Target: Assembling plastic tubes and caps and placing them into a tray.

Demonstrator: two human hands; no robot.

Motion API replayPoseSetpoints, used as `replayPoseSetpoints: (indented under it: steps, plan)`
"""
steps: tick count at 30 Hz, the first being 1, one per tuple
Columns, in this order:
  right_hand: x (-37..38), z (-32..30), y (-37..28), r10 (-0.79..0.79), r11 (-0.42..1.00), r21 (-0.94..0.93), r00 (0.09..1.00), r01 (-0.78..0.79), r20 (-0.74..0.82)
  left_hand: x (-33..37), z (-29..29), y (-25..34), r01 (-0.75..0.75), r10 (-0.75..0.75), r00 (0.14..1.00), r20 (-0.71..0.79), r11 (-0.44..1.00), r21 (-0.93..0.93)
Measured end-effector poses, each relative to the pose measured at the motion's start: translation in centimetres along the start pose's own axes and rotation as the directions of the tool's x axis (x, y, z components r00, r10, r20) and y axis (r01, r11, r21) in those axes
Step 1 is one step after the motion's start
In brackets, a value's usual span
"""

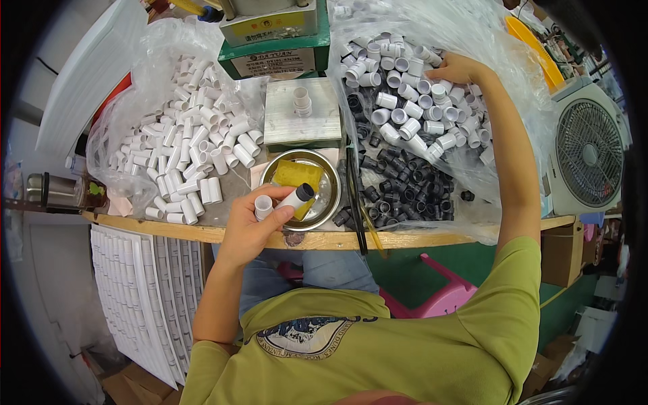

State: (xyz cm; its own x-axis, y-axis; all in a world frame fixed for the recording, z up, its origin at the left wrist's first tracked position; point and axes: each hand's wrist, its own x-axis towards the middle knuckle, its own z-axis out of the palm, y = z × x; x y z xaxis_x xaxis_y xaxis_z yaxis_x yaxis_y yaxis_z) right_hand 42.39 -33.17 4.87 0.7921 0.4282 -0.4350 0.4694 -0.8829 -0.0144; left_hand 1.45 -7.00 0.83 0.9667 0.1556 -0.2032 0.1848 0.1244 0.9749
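My left hand (246,226) is closed in front of the metal bowl, holding two pieces. One is a white plastic tube with a black threaded end (295,198); the other is a short white pipe fitting (263,206). At the far right, my right hand (460,69) reaches into a heap of white pipe fittings (412,108), fingers apart and touching pieces. A yellow sponge (291,174) lies in the round metal bowl (333,196). Behind it, a white fitting (302,101) stands upright on the square metal plate (275,125) of a green press (324,47).
White tubes (196,135) are heaped on clear plastic at the left. Black threaded fittings (412,189) lie at the right, nearer the table edge (324,239). Dark cables (352,196) hang over that edge beside the bowl. A fan (588,152) stands at the far right.
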Motion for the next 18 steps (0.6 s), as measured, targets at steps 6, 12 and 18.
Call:
replayPoseSetpoints:
  steps: [6,12,18]
  plan:
    - [4.1,4.0,1.9,0.041,0.921,0.385,0.967,0.062,-0.253,-0.2,0.0,0.3,-0.007,0.007,1.0,-0.015,1.0,0.002]
    - [1.3,3.0,0.0,-0.005,0.914,0.405,0.998,0.031,-0.066,-1.1,-0.8,-0.1,-0.019,0.019,1.0,0.019,1.0,-0.009]
    - [-0.3,1.9,-0.3,-0.094,0.959,0.27,0.995,0.084,0.023,-1.1,-0.8,0.0,-0.006,0.006,1.0,-0.02,0.999,-0.04]
